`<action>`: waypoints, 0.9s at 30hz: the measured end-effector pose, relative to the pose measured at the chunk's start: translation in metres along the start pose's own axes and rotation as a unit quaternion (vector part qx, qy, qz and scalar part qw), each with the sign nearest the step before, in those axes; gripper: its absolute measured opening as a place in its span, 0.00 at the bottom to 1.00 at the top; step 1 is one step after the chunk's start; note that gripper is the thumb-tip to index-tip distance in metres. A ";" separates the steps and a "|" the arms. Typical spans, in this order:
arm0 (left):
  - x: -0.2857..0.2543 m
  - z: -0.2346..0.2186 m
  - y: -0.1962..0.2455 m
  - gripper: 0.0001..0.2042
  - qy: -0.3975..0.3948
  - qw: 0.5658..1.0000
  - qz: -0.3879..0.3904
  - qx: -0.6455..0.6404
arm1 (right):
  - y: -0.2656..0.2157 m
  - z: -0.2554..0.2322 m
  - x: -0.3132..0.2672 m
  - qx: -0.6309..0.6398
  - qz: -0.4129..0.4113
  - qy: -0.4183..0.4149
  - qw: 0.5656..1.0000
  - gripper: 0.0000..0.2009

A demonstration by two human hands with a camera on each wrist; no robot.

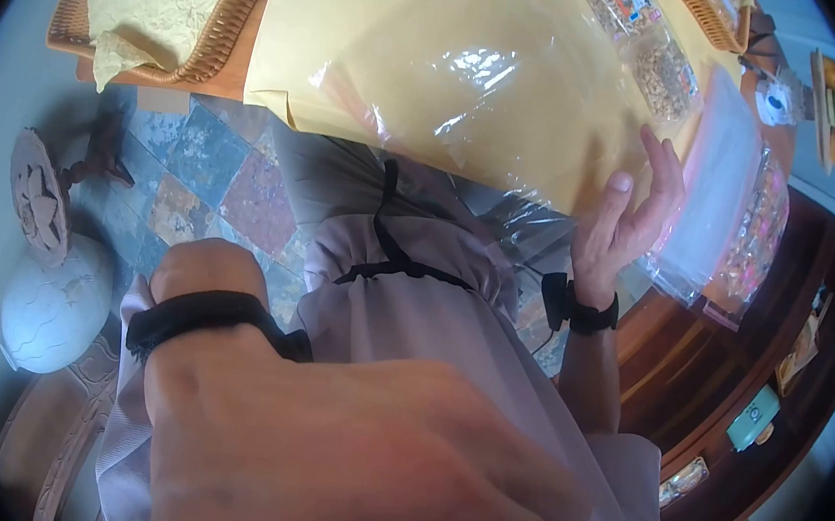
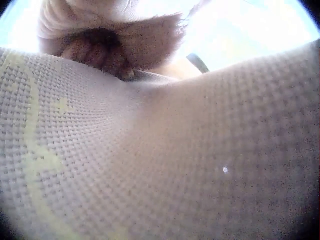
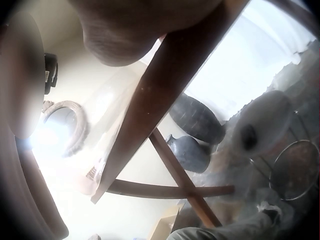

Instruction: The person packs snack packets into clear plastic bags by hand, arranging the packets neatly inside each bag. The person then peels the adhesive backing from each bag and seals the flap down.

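My left hand (image 1: 368, 457) is raised very close to the head camera, its back toward it, with a black strap round the wrist. In the left wrist view its curled fingers (image 2: 95, 54) sit right at woven fabric (image 2: 150, 150); what lies inside them is hidden. My right hand (image 1: 618, 230) hangs over the table's near edge, fingers and thumb extended, holding nothing. Beside it lie flat clear plastic bags (image 1: 711, 183) and a packet of small colourful pieces (image 1: 764, 229). A clear plastic sheet (image 1: 481, 66) spreads over yellow paper (image 1: 361, 14).
A wicker basket (image 1: 224, 26) lined with crumpled yellow paper stands at the table's left. Clear packets of grainy brown pieces (image 1: 664, 78) lie toward the back right. To my right are curved wooden shelves (image 1: 670, 355); a pale round vase (image 1: 56, 306) stands at left.
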State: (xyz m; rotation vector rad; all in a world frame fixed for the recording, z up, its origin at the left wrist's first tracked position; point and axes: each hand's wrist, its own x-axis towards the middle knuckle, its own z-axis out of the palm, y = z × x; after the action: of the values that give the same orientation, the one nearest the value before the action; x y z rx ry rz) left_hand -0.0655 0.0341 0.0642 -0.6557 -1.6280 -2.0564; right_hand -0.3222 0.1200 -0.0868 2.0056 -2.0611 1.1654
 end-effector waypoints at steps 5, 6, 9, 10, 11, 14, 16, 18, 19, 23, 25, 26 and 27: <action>0.004 -0.002 -0.001 0.08 -0.024 1.000 0.003 -0.015 | 0.003 0.000 0.002 0.004 -0.014 0.004 1.000 0.22; 0.004 -0.004 -0.001 0.08 -0.028 0.999 0.002 -0.018 | 0.002 0.000 0.001 0.003 -0.013 0.002 1.000 0.22; 0.005 -0.005 -0.001 0.08 -0.041 0.999 -0.001 -0.028 | 0.001 0.000 0.001 0.003 -0.015 0.006 1.000 0.22; 0.001 -0.008 0.002 0.08 -0.045 0.999 -0.001 -0.031 | 0.002 -0.001 0.001 0.004 -0.013 0.006 1.000 0.22; 0.008 -0.004 0.000 0.08 -0.050 0.998 -0.003 -0.032 | 0.002 -0.001 0.002 0.004 -0.015 0.006 1.000 0.22; 0.010 -0.007 0.000 0.08 -0.060 0.997 -0.008 -0.040 | 0.001 -0.001 0.001 0.008 -0.013 0.005 1.000 0.22; 0.011 -0.006 0.002 0.08 -0.068 0.997 -0.012 -0.046 | 0.000 -0.002 0.000 0.010 -0.012 0.005 1.000 0.22; 0.020 -0.009 0.003 0.08 -0.083 0.995 -0.018 -0.050 | -0.002 -0.002 0.002 0.018 -0.018 0.014 1.000 0.22; 0.011 0.017 0.002 0.11 0.031 0.998 -0.036 -0.038 | -0.002 -0.004 0.001 0.017 -0.017 0.032 0.999 0.22; -0.014 0.017 0.008 0.12 -0.012 0.988 -0.155 0.004 | 0.002 -0.006 -0.009 0.012 -0.028 0.030 0.999 0.23; -0.014 0.005 0.026 0.11 0.094 0.973 -0.210 0.020 | 0.000 -0.005 -0.012 0.013 -0.015 0.048 0.999 0.23; -0.009 -0.006 0.048 0.10 0.146 0.931 -0.312 0.124 | 0.000 -0.003 -0.011 0.008 0.000 0.047 0.999 0.22; 0.000 -0.021 0.069 0.10 0.197 0.864 -0.403 0.227 | -0.001 -0.003 -0.013 0.017 -0.001 0.067 0.998 0.22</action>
State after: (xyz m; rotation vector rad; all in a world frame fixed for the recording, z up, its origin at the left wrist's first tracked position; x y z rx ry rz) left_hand -0.0261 -0.0014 0.1137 0.6915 -2.2102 -1.9474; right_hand -0.3212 0.1324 -0.0907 1.8879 -1.9878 1.3050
